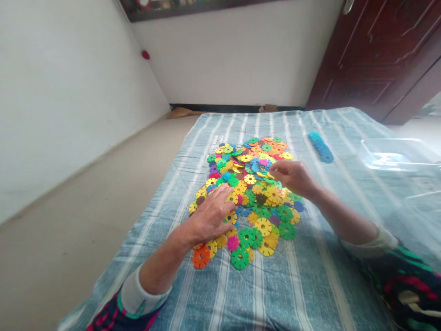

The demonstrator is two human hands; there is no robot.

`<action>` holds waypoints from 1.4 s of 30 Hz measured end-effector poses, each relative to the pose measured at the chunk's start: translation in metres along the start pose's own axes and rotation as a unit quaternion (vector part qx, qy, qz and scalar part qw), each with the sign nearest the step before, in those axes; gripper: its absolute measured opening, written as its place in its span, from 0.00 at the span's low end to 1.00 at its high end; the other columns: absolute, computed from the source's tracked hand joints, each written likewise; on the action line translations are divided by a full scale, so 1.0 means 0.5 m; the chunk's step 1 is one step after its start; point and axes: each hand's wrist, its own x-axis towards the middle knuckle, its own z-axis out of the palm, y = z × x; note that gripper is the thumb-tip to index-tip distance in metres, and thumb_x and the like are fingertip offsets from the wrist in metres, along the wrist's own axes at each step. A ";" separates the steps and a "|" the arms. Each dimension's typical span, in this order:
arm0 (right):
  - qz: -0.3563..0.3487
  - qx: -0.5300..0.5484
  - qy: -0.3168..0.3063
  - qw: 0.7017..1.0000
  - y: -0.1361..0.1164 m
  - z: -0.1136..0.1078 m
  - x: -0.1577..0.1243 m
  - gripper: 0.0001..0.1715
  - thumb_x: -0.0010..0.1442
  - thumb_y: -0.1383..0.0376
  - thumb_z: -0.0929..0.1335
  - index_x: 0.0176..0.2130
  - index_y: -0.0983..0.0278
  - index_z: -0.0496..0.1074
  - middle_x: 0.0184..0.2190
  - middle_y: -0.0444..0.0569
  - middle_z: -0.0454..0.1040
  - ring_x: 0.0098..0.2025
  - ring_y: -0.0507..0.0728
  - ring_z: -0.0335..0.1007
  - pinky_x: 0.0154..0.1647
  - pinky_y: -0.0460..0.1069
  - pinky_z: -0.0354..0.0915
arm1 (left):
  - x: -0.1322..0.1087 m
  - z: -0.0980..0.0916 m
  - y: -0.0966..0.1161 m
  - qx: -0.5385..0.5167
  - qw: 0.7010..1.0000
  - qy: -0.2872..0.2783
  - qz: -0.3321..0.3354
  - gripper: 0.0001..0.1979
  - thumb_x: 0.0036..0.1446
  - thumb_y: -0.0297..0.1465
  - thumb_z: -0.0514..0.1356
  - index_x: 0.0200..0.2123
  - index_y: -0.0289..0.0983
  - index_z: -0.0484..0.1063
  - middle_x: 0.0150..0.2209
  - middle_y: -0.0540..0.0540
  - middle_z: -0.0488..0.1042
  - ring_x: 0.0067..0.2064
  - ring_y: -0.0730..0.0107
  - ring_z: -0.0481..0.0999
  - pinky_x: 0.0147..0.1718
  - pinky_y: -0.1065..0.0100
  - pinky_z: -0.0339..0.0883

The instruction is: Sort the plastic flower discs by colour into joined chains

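Note:
A loose heap of notched plastic snowflake discs (263, 226) in yellow, green, orange, blue, pink and other colours lies spread over the striped cloth. My left hand (214, 215) rests palm down on the left side of the heap, its fingers spread and holding nothing. Higher up and to the right, my right hand (292, 176) has thumb and forefinger pinched at the edge of a blue snowflake disc (255, 165). Whether that disc is lifted off the others I cannot tell. To the right of the heap lies an overlapping row of blue discs (321, 147).
A clear plastic box (396, 155) stands at the right on the cloth-covered surface (220, 303), with another clear plastic piece (425, 202) nearer me. Behind are a white wall (234, 64) and a dark red door (375, 59). Bare floor (103, 202) runs along the left.

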 end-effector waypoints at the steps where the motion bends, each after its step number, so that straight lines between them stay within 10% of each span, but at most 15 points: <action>1: -0.022 0.000 -0.028 0.999 -0.020 0.014 -0.008 0.12 0.57 0.61 0.65 0.28 0.65 0.73 0.20 0.42 0.68 0.21 0.48 0.60 0.25 0.46 0.56 | -0.003 0.003 -0.003 -0.001 1.000 0.010 0.002 0.13 0.46 0.27 0.66 0.38 0.35 0.73 0.63 0.34 0.60 0.66 0.41 0.54 0.63 0.43 0.51; 18: -0.178 -0.284 -0.313 0.889 -0.158 0.147 -0.055 0.11 0.62 0.66 0.63 0.42 0.59 0.73 0.26 0.46 0.76 0.24 0.50 0.64 0.25 0.48 0.41 | -0.023 0.009 -0.053 0.004 0.997 0.067 -0.037 0.07 0.46 0.23 0.59 0.32 0.36 0.71 0.58 0.37 0.66 0.65 0.48 0.56 0.64 0.47 0.52; 30: -0.181 -0.345 -0.347 0.853 -0.162 0.150 -0.049 0.12 0.66 0.62 0.62 0.43 0.61 0.72 0.27 0.50 0.77 0.27 0.53 0.69 0.24 0.47 0.44 | -0.022 0.016 -0.059 0.012 0.994 0.105 -0.031 0.04 0.50 0.25 0.60 0.32 0.35 0.71 0.53 0.38 0.69 0.62 0.50 0.60 0.64 0.50 0.55; 42: -0.238 -0.223 -0.243 0.914 -0.125 0.148 -0.046 0.13 0.63 0.69 0.59 0.29 0.64 0.67 0.18 0.41 0.59 0.20 0.48 0.40 0.22 0.48 0.39 | -0.008 0.022 -0.054 0.026 0.986 0.160 -0.020 0.05 0.55 0.25 0.56 0.30 0.36 0.71 0.48 0.38 0.73 0.59 0.55 0.66 0.60 0.52 0.62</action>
